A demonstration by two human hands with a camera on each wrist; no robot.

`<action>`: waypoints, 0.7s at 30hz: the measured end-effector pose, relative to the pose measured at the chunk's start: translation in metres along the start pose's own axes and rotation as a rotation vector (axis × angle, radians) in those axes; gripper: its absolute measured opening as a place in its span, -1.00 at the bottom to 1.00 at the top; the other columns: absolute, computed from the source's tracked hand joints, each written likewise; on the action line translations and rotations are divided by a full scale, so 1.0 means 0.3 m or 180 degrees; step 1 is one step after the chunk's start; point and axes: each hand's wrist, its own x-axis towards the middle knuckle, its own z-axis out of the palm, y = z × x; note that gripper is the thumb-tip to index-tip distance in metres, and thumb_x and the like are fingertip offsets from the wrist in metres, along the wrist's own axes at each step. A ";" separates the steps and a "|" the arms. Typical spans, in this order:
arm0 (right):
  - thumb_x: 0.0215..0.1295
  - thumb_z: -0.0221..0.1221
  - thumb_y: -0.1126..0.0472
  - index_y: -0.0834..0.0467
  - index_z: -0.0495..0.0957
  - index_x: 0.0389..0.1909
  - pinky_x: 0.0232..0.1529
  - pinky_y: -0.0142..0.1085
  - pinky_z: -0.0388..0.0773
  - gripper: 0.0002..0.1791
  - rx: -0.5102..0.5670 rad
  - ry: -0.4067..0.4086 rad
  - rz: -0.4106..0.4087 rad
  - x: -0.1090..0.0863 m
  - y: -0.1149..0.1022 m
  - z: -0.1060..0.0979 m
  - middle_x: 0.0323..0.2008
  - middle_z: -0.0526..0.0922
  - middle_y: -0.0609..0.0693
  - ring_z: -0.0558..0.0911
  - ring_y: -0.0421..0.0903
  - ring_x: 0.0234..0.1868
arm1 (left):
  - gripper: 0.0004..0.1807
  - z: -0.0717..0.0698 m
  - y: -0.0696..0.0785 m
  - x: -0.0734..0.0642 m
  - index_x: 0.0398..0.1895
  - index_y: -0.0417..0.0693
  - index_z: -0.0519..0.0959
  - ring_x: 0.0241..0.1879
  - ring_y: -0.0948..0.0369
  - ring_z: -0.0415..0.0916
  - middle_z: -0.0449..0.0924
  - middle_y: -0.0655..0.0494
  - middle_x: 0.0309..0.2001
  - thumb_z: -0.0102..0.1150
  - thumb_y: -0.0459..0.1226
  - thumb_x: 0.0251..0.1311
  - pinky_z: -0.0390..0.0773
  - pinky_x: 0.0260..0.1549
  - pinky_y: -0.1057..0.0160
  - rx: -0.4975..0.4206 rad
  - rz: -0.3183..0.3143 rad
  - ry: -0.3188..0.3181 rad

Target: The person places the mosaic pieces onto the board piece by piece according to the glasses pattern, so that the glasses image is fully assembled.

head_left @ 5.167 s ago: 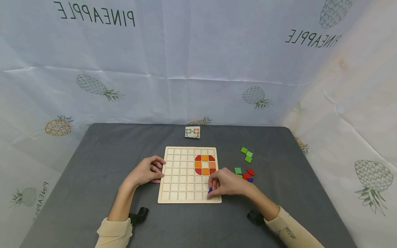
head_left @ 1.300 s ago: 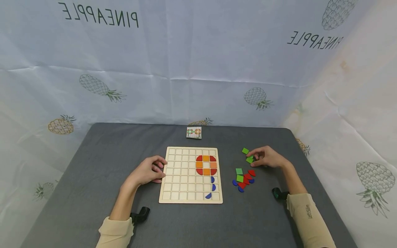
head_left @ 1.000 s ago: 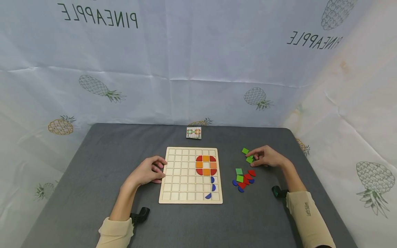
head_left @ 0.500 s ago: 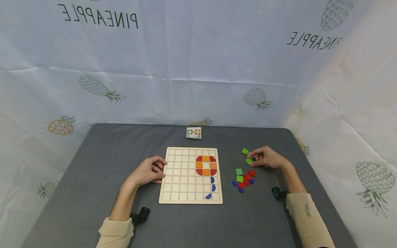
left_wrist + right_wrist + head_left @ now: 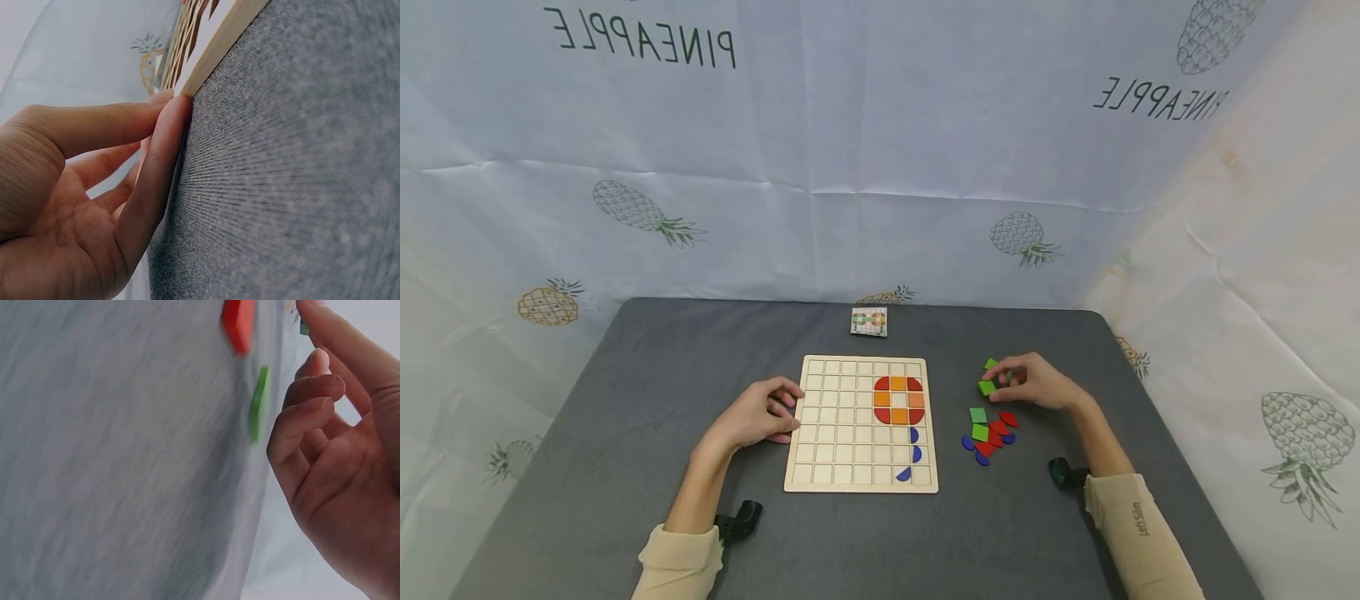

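In the head view my left hand (image 5: 760, 414) touches the left edge of a light wooden grid board (image 5: 842, 429) with extended fingertips. The left wrist view shows those fingertips (image 5: 178, 109) against the board's edge (image 5: 219, 53). To the board's right, my right hand (image 5: 1033, 382) pinches a green square tile (image 5: 987, 387) between thumb and fingers. A second green square tile (image 5: 991, 363) lies just behind it; another is mostly hidden by the fingers. On the board sits a ring of red and orange tiles (image 5: 882, 398), with blue pieces (image 5: 917, 454) below it.
Nearer me on the grey table (image 5: 850, 550) lie a darker green square (image 5: 978, 414), a bright green square (image 5: 981, 432), red pieces (image 5: 984, 449) and blue pieces (image 5: 982, 458). A small pattern card (image 5: 868, 321) stands behind the board.
Earlier my right hand placed a blue piece at the board's lower right, then went to the green tiles. Now it has shifted slightly left with one green tile. The left hand stays put.
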 end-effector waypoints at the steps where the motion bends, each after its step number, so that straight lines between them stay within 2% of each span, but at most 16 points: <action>1: 0.31 0.52 0.23 0.12 0.79 0.07 -0.52 -0.39 0.37 -0.68 -0.0033 0.0012 -0.0012 0.006 -0.011 0.006 -0.27 0.64 0.04 0.34 -0.28 -0.60 | -0.51 0.000 0.000 0.001 0.26 -0.41 0.52 -0.25 0.11 0.58 0.46 -0.22 -0.05 0.40 -0.54 0.28 0.85 -0.34 0.12 0.0005 -0.0001 0.0002; 8: 0.32 0.52 0.20 0.07 0.79 0.04 -0.40 -0.39 0.49 -0.70 -0.0120 0.0058 -0.0099 0.071 -0.096 0.062 -0.23 0.63 0.04 0.49 -0.20 -0.47 | -0.52 0.000 -0.002 0.004 0.26 -0.39 0.53 -0.26 0.14 0.57 0.46 -0.21 -0.05 0.40 -0.53 0.29 0.85 -0.33 0.15 0.0024 -0.0034 0.0015; 15: 0.31 0.54 0.18 0.09 0.77 0.06 -0.36 -0.38 0.48 -0.67 -0.0162 0.0110 -0.0207 0.151 -0.179 0.125 -0.22 0.63 0.07 0.48 -0.17 -0.43 | -0.51 -0.001 -0.005 0.004 0.26 -0.40 0.53 -0.27 0.13 0.57 0.46 -0.21 -0.05 0.40 -0.54 0.28 0.85 -0.34 0.15 0.0034 -0.0013 0.0020; 21: 0.32 0.52 0.19 0.11 0.75 0.06 -0.39 -0.39 0.44 -0.68 -0.0092 0.0052 -0.0284 0.223 -0.225 0.172 -0.21 0.62 0.10 0.45 -0.19 -0.45 | -0.51 0.001 0.000 0.000 0.26 -0.40 0.52 -0.25 0.10 0.57 0.46 -0.22 -0.05 0.41 -0.53 0.28 0.85 -0.34 0.12 0.0045 -0.0010 0.0024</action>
